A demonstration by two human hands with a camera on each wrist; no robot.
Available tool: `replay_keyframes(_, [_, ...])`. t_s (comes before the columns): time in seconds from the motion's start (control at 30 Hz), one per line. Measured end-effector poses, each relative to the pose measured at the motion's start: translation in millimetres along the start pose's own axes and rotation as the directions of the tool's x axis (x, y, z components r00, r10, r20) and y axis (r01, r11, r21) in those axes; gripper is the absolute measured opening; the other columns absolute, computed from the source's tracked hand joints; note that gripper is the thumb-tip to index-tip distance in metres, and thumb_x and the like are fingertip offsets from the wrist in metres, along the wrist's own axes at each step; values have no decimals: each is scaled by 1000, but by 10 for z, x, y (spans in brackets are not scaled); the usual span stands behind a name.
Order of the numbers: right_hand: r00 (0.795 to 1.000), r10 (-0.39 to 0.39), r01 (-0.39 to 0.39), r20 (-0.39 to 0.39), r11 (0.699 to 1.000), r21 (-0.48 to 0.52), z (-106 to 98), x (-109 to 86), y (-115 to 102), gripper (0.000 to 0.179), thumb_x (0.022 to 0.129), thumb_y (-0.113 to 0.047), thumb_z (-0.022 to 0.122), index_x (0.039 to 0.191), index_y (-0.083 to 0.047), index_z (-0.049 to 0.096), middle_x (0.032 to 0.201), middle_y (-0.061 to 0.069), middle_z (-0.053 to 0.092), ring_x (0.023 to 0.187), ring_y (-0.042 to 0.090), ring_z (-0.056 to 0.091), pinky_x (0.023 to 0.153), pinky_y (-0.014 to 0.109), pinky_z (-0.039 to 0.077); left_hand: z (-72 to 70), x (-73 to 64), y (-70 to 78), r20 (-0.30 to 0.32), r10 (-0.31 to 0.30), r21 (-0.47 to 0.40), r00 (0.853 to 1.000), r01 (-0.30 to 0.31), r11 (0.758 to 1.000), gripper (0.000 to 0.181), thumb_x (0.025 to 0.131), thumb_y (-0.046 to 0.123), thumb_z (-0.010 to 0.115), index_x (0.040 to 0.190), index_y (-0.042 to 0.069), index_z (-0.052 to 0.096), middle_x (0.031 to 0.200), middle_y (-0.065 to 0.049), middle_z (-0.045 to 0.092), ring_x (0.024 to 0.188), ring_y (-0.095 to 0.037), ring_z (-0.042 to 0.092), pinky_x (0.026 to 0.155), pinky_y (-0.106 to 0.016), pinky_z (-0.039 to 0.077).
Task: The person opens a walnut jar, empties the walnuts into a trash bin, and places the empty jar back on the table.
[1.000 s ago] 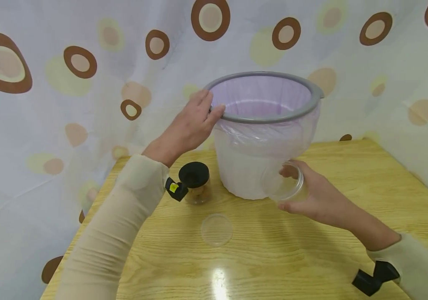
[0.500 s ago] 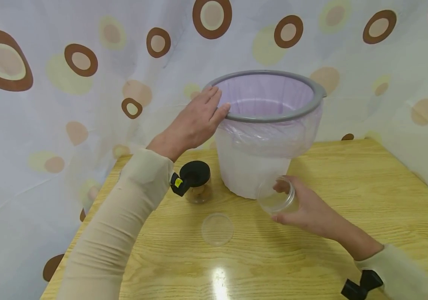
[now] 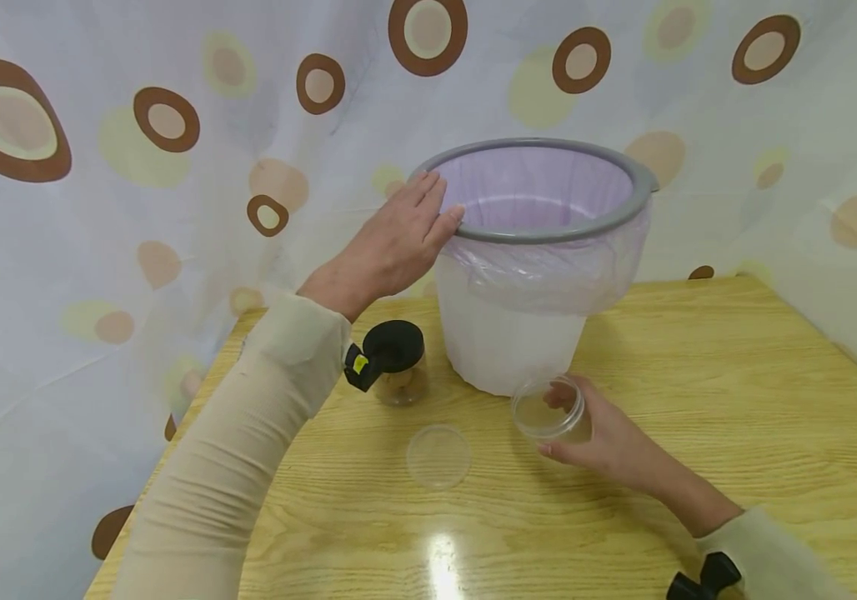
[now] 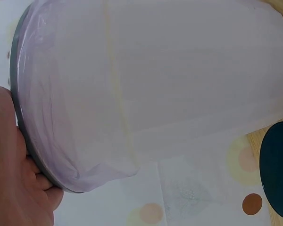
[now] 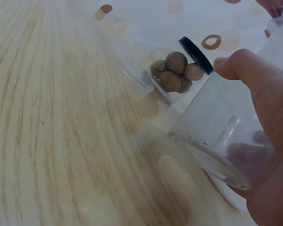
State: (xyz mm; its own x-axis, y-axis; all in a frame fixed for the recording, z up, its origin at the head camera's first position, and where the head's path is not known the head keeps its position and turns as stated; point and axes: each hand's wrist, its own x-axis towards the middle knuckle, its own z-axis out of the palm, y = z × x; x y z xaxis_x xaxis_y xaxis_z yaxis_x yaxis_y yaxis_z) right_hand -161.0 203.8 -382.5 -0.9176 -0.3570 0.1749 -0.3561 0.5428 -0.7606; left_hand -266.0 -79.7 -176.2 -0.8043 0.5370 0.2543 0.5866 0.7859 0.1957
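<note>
My left hand (image 3: pixel 394 242) rests on the grey rim (image 3: pixel 533 237) of a white waste bin (image 3: pixel 511 342), with its fingers laid straight over the rim's left side. A thin purplish bin liner (image 3: pixel 563 271) hangs over the bin's outside. In front of the bin, my right hand (image 3: pixel 604 433) grips a clear plastic jar (image 3: pixel 548 408), its fingers and thumb around the sides. The jar's mouth is uncovered and tilts toward the head camera. The right wrist view shows small dark specks near its base. A clear round lid (image 3: pixel 439 457) lies flat on the table to its left.
A second jar (image 3: pixel 402 387) with a black lid (image 3: pixel 394 343) stands left of the bin, under my left forearm. Several round brown balls (image 5: pixel 172 73) are inside it. The wooden table (image 3: pixel 736 392) backs onto a patterned cloth (image 3: pixel 248 100).
My right hand has brought the clear jar down and a little to the left, away from the bin toward the tabletop. My left hand has shifted slightly right along the rim.
</note>
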Motion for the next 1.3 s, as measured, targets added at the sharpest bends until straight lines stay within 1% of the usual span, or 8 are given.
replay_keyframes(0.1, [1000,-4,4,-8,1000,1,32,2,48,78,81,-29,82,141,-5,38,128,14,58,122,32,55,101,51,43,3,-3,-3,-3,-3,-2,1000,3,1000,68,107,46,21,157,0,15,167,-13,12,156,-26,4,126,-34,5])
replay_keyframes(0.23, [1000,6,-6,-24,1000,-11,48,-2,84,79,82,-31,82,142,-6,38,130,13,58,123,30,55,100,33,43,5,-2,-4,-5,-3,-4,1000,3,1000,68,107,45,21,157,0,15,166,-14,12,156,-26,4,126,-34,5])
replay_keyframes(0.37, [998,17,-16,-55,1000,8,43,-10,122,80,82,-31,81,143,-5,37,132,15,56,125,31,53,99,19,38,8,4,-7,-6,1,0,1000,-1,1000,68,107,45,21,157,-1,16,166,-14,13,156,-27,5,126,-34,4])
replay_keyframes(0.5, [996,32,-29,-84,999,30,28,-13,195,80,82,-30,82,144,-5,36,133,15,56,125,31,52,97,13,35,9,4,-7,-3,-3,1,1000,3,1000,68,107,45,21,157,0,15,166,-14,12,156,-27,4,126,-34,4])
replay_keyframes(0.67, [991,76,-73,-111,997,26,-34,-11,291,84,82,-35,81,146,-8,34,138,13,54,129,30,50,94,5,32,14,7,-12,3,-12,-8,1000,13,1000,69,107,47,21,158,1,14,167,-12,11,156,-25,2,126,-34,4])
replay_keyframes(0.83, [987,106,-102,-121,994,40,-92,-21,348,85,83,-35,80,147,-6,31,142,14,52,132,32,47,91,2,31,16,4,-19,7,-15,-7,1000,15,1000,69,107,47,21,158,1,13,167,-12,10,156,-25,1,126,-35,3])
replay_keyframes(1.0, [988,98,-92,-115,994,60,-109,-20,403,85,83,-32,80,146,-5,30,142,15,51,132,33,47,91,2,32,2,3,-18,-4,-6,-2,1000,6,1000,68,107,46,21,157,0,13,167,-14,11,156,-26,2,126,-34,4])
replay_keyframes(1.3, [987,142,-138,-76,989,57,-135,-12,455,90,86,-33,78,150,-1,23,145,19,47,136,37,43,89,1,31,0,0,-16,14,-12,-7,1000,12,1000,69,107,48,19,158,1,12,167,-13,10,156,-25,2,126,-34,4])
